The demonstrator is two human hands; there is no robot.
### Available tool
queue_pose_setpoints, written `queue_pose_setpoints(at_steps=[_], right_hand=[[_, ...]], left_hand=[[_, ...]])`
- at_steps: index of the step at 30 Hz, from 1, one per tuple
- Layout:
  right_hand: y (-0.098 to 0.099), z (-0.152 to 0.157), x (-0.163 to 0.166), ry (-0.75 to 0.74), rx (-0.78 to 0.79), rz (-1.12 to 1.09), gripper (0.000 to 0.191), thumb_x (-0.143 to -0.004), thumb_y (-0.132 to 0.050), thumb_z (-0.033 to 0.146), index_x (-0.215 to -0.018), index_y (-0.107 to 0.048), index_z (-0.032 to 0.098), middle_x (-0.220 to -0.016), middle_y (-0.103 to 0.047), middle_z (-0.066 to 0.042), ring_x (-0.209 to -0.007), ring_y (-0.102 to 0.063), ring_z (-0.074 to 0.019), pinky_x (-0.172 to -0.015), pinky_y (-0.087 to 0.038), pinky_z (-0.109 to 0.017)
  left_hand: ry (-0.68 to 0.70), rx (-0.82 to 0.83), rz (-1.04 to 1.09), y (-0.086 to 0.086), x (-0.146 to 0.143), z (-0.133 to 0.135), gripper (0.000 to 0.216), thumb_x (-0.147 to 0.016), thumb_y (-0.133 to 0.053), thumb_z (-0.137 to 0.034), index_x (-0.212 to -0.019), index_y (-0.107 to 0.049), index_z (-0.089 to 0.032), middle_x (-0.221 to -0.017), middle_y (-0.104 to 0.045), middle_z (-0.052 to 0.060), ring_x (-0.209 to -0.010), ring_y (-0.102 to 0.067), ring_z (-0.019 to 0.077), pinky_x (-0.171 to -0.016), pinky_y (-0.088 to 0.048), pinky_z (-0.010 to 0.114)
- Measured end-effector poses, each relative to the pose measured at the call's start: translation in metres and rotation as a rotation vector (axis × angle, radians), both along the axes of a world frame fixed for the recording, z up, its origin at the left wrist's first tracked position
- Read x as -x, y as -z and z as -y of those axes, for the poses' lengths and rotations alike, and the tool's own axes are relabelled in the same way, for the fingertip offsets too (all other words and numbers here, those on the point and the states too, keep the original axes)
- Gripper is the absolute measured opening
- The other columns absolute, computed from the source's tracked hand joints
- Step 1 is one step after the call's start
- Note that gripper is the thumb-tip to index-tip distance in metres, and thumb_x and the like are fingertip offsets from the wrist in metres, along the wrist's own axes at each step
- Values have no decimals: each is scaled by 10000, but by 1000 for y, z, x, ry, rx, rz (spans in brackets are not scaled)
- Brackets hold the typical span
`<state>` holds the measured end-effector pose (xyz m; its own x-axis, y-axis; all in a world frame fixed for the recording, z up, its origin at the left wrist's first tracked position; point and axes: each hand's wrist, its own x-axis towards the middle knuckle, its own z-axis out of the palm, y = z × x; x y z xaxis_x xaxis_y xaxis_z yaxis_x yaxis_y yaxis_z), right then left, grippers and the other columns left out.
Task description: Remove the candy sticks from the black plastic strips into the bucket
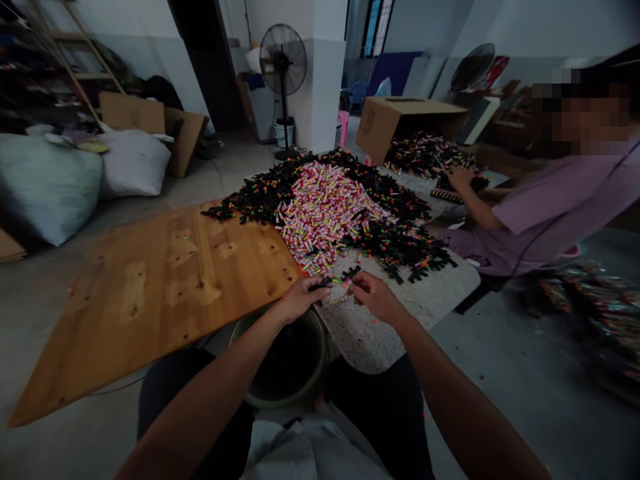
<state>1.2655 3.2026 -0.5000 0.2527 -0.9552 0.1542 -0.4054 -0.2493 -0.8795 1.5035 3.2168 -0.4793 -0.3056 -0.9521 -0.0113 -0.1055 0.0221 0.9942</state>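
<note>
My left hand (299, 298) is closed on a small black plastic piece (323, 283) at the near edge of the grey tabletop (400, 320). Close beside it, my right hand (375, 297) has its fingers pinched together; what they hold is too small to make out. Another black piece (351, 272) shows just beyond the right fingertips. A small pink-and-yellow tube (343, 299) lies under the hands. Ahead rises a heap of pink-labelled tubes (325, 207), ringed by a pile of black plastic pieces (415, 250) with orange and green tips.
A wooden board (150, 273) extends left of the pile. Between my knees stands a bucket (325, 353) with dark contents. At right sits a person (565, 207), one hand on pieces by a tipped cardboard box (377, 127). A fan (283, 60) and stuffed sacks (45, 180) stand farther back.
</note>
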Motion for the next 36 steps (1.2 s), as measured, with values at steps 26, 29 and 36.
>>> queue_pose_setpoints(at_steps=[26,29,36], right_hand=[[-19,-15,-8,-219,-76,308,253,-823,-714,350,-1013,-705,184,-699,-671,10,-619,-601,-136,-640,-492,-279],[-19,-15,-7,-235,-92,344,260,-825,-720,365,-1009,-698,182,-685,-664,11,-624,-605,-140,-645,-495,-285],[-19,-19,-9,-209,-56,276,260,-827,-716,369,-1017,-720,191,-746,-680,1,-618,-616,-136,-617,-496,-275]], left_hand=[[247,52,49,-29,1,-18,469,-904,-639,-521,-1140,-711,-122,-938,-727,74,-732,-563,113,-644,-417,208],[268,36,23,-29,0,-18,448,-903,-645,-498,-1139,-711,-123,-933,-726,73,-757,-575,119,-663,-418,207],[253,157,183,-28,1,-20,358,-934,-606,-453,-977,-739,-123,-904,-730,63,-815,-591,144,-725,-438,234]])
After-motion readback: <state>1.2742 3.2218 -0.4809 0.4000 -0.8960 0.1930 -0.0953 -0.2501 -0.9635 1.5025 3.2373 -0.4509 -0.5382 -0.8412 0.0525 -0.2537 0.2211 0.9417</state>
